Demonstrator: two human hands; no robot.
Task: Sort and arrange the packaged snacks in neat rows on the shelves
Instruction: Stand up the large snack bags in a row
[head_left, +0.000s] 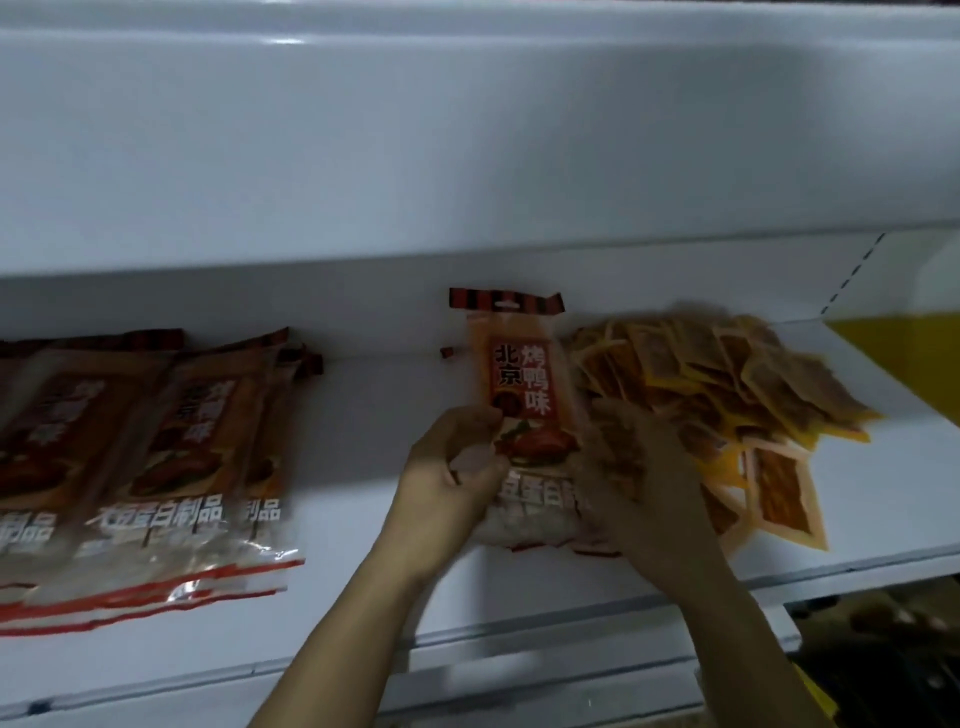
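So the person is at a white shelf (374, 597), both hands on one snack bag (524, 395) in the middle. It's an orange and red pack with a roast duck picture and big Chinese lettering, plus a dark striped header strip at the far end. It's lying on the shelf with the header end pointing to the back wall.

The left hand (452, 467) has its grip curled round the bag's left edge, thumb pinching over the front near the duck picture. The right hand (644, 478) is on the bag's right side, fingers bent over it, but it's motion-blurred, so how tight that grip is can't really be told. It looks like it's holding the bag's right edge.

Just right of the bag, touching it or close to it, there's a messy heap of small yellow sachets (727, 384) with brown filling showing, fanned out every which way. One bigger sachet (779, 493) sits at the near edge of the heap.

Over on the left, well apart from the hands, a few of the same duck-flavour bags (171, 467) lie flat and overlapping in a row, clear bottoms with red trim toward the near edge. The upper shelf (467, 156) hangs above all that. At far right there's a yellow panel (904, 358).
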